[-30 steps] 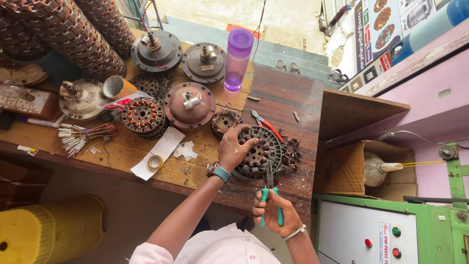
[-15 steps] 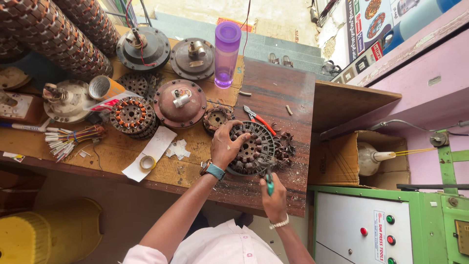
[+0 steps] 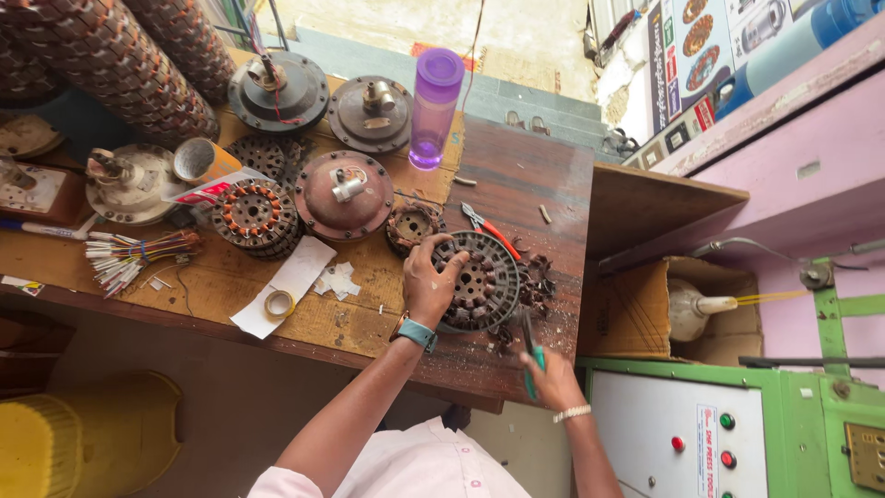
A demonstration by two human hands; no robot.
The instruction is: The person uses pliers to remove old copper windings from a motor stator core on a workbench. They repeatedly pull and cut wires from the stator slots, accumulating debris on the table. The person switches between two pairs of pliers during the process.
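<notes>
At the desk's [image 3: 277,304] near edge, the round stator [image 3: 479,281] is gripped flat by the left hand [image 3: 429,286]; green-handled pliers [image 3: 530,355], clasped in the right hand [image 3: 553,378], point up toward its rim.

stator [image 3: 479,281] on workbench [image 3: 544,198], bottle [image 3: 433,109] behind

Purple bottle [image 3: 435,109], green-handled pliers [image 3: 532,358]
</notes>
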